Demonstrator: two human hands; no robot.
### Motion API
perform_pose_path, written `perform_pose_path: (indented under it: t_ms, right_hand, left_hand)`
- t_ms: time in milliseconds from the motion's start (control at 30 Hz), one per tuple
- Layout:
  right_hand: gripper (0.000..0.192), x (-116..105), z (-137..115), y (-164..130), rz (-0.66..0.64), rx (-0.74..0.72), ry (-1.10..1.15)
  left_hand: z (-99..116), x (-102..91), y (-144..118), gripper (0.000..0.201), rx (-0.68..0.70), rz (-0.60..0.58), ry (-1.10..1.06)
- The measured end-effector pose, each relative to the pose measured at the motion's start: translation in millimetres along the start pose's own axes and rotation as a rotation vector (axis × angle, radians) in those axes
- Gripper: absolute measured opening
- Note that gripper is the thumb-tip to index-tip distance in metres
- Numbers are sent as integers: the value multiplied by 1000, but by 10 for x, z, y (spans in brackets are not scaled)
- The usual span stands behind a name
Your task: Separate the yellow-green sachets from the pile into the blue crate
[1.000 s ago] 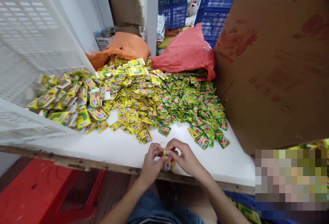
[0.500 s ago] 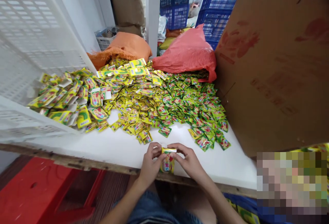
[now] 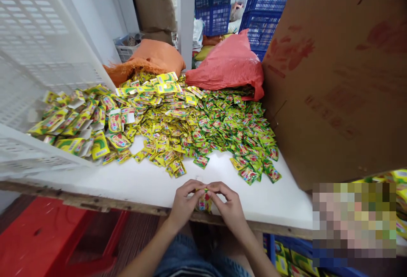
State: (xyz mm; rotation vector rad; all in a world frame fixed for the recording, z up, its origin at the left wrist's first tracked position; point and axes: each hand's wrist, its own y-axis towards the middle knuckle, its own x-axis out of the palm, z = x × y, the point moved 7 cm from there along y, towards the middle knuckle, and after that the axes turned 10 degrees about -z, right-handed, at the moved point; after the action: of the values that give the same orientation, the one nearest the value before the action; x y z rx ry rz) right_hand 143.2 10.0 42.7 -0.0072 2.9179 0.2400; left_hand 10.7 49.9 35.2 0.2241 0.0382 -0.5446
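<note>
A small yellow-green foil sachet (image 3: 203, 202) is pinched between left hand (image 3: 183, 204) and right hand (image 3: 229, 206), fingers closed on its top, at the white tabletop's (image 3: 133, 179) six-o'clock edge; loose sachets (image 3: 203, 128) lie piled at twelve.

- No text, brand, number or sign can be read anywhere in the view.
- Small yellow and green printed foil sachet (image 3: 204, 202), pinched between the left hand (image 3: 183, 205) and right hand (image 3: 229, 206): a red and green printed panel shows, its lettering too small to make out.
- Heap of yellow and green printed sachets (image 3: 197, 128), beyond both hands: coloured artwork only, no legible wording.
- Large brown cardboard box (image 3: 337, 78), to the right of the right hand: faded red print marks, not readable.
</note>
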Motion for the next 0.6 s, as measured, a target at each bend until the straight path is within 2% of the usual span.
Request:
perform_pose_path:
  t_ms: [133,267,400,533,600]
  right_hand:
    - [14,46,28,-71,13,34,2]
    - [18,75,93,-144,90,69,-6]
    - [18,93,136,-186,151,53,-19]
    - [20,-62,124,-326,280,37,-61]
    - [23,-236,79,-463,357,12,-105]
  left_hand:
    - [28,-8,-19,16,-7,-44,34]
    - [-25,49,-47,22,-108,-101,-14]
    - [-4,99,-65,18,-127,-68,22]
    - [124,252,-65,21,-89,-40,45]
    - [198,402,-40,33,-60,-108,-11]
